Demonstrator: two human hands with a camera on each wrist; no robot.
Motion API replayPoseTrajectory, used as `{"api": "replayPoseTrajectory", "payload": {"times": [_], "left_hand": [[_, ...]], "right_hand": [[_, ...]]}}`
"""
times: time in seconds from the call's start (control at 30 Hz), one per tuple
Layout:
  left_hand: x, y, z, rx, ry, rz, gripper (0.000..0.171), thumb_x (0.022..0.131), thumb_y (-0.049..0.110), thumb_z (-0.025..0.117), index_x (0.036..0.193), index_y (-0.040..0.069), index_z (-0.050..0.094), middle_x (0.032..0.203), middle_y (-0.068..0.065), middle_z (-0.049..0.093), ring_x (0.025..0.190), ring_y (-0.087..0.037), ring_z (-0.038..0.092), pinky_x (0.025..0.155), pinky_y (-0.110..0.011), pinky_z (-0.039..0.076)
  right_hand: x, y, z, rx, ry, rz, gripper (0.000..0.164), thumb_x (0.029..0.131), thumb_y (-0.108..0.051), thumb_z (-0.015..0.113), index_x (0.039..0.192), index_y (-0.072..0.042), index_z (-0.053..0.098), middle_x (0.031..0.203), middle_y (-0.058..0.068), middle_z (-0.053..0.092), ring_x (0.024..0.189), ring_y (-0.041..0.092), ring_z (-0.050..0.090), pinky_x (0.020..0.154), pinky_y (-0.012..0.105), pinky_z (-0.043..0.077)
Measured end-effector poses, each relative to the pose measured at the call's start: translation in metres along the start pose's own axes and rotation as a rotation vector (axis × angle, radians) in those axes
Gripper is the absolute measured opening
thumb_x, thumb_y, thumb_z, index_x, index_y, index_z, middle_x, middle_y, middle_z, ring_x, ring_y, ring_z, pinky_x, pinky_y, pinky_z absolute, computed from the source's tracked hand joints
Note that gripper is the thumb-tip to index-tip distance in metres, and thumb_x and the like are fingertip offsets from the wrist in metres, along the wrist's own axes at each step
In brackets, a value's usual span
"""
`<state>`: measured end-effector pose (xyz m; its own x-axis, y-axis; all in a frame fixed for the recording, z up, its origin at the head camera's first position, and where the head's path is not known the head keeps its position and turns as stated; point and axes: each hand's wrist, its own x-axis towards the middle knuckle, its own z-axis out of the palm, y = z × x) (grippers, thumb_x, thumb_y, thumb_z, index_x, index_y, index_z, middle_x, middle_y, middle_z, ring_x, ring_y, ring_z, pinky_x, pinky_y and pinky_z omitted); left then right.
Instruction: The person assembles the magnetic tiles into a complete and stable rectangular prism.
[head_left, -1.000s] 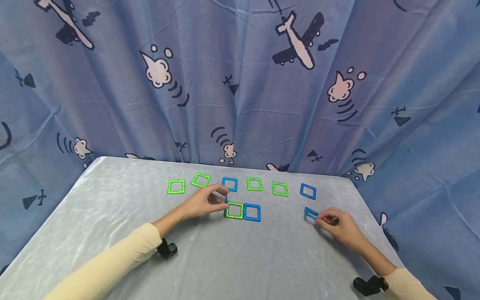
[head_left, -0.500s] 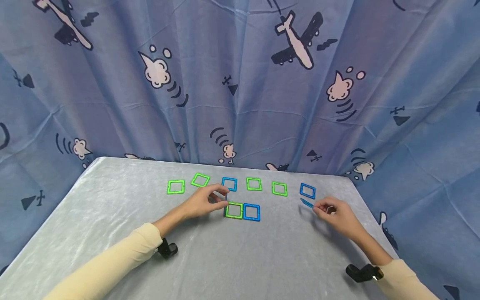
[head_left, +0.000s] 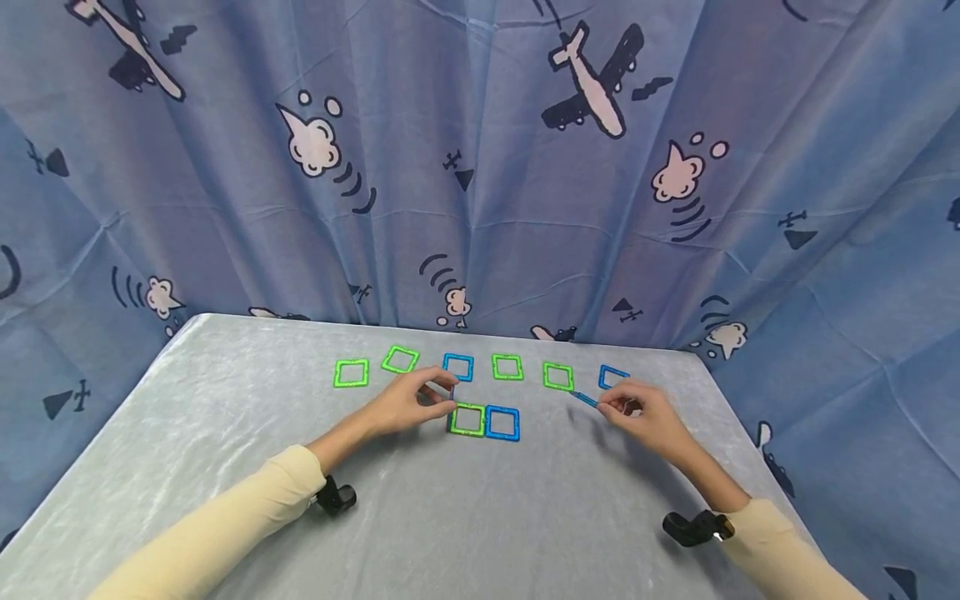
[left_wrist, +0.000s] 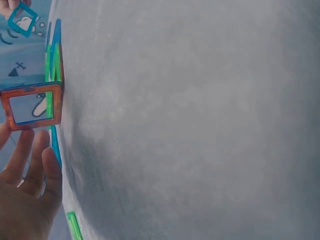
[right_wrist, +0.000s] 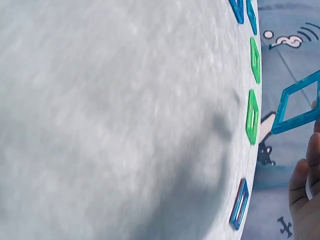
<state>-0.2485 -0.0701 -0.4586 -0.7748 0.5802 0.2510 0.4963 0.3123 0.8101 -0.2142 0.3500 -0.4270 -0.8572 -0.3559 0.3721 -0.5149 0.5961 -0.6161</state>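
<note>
A blue frame [head_left: 584, 399] is in the fingers of the right hand [head_left: 637, 408], pinched at its right edge and held above the table [head_left: 375, 533], where the hand's shadow falls. It sticks out to the left of the fingertips. The head view shows it almost edge-on, so it reads as a thin bar slanting away from the person towards the left; the right wrist view shows its hollow, four-sided outline. Being about square, it has no clear long axis beyond that slant.

Left of it and a little nearer the person lie a flat blue frame [head_left: 502, 408] and a flat green frame [head_left: 468, 433], side by side and touching. The left hand [head_left: 408, 404] is the nearer one to this pair. Its fingers are gently bent and hold an orange-looking frame [left_wrist: 56, 107], which stands upright at the green one's left edge.

Beyond, a row of green and blue frames [head_left: 507, 357] lies spread across the table's far side, its rightmost blue frame [head_left: 615, 369] partly hidden by the right hand. Behind hangs a blue curtain [head_left: 480, 167] printed with aeroplanes.
</note>
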Motion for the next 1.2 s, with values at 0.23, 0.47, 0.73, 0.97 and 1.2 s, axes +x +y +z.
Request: {"api": "replayPoseTrajectory", "payload": {"times": [0.23,0.47,0.73,0.97,1.2], "left_hand": [[-0.001,0.000,0.001,0.010,0.004,-0.004,0.036,0.098,0.018,0.072,0.128,0.000,0.063,0.124,-0.017,0.065,0.097,-0.017,0.069,0.084,-0.035,0.056],[-0.001,0.000,0.000,0.008,0.004,-0.010,0.037,0.097,0.017,0.073,0.129,0.001,0.063,0.124,-0.016,0.065,0.097,-0.017,0.069,0.085,-0.036,0.055],[-0.002,0.001,0.000,0.003,0.005,-0.006,0.038,0.097,0.016,0.072,0.131,0.001,0.062,0.124,-0.017,0.065,0.097,-0.017,0.069,0.085,-0.037,0.055],[-0.002,-0.001,0.000,-0.014,0.012,0.003,0.039,0.097,0.018,0.072,0.131,0.000,0.061,0.123,-0.018,0.065,0.097,-0.019,0.069,0.084,-0.038,0.056],[-0.002,-0.002,0.000,-0.012,0.017,-0.011,0.040,0.097,0.019,0.073,0.130,0.001,0.062,0.123,-0.016,0.065,0.097,-0.017,0.068,0.084,-0.037,0.056]], "right_hand": [[0.009,-0.007,0.013,0.042,-0.023,-0.015,0.009,0.090,0.001,0.076,0.092,-0.008,0.075,0.081,-0.002,0.061,0.073,0.013,0.055,0.061,0.025,0.048],[0.018,-0.014,0.024,0.081,-0.030,-0.079,0.013,0.090,0.003,0.076,0.093,-0.010,0.077,0.082,-0.001,0.061,0.074,0.015,0.055,0.061,0.026,0.048],[0.024,-0.021,0.035,0.109,-0.075,-0.082,0.012,0.092,0.001,0.075,0.097,-0.009,0.077,0.086,-0.001,0.064,0.075,0.016,0.057,0.064,0.027,0.050],[0.029,-0.043,0.043,0.130,-0.113,-0.121,0.015,0.089,0.012,0.071,0.096,0.000,0.075,0.086,0.007,0.067,0.073,0.019,0.059,0.061,0.028,0.049],[0.034,-0.071,0.044,0.171,-0.159,-0.110,0.011,0.090,0.011,0.071,0.096,0.003,0.074,0.084,0.011,0.068,0.073,0.016,0.058,0.062,0.027,0.051]]}}
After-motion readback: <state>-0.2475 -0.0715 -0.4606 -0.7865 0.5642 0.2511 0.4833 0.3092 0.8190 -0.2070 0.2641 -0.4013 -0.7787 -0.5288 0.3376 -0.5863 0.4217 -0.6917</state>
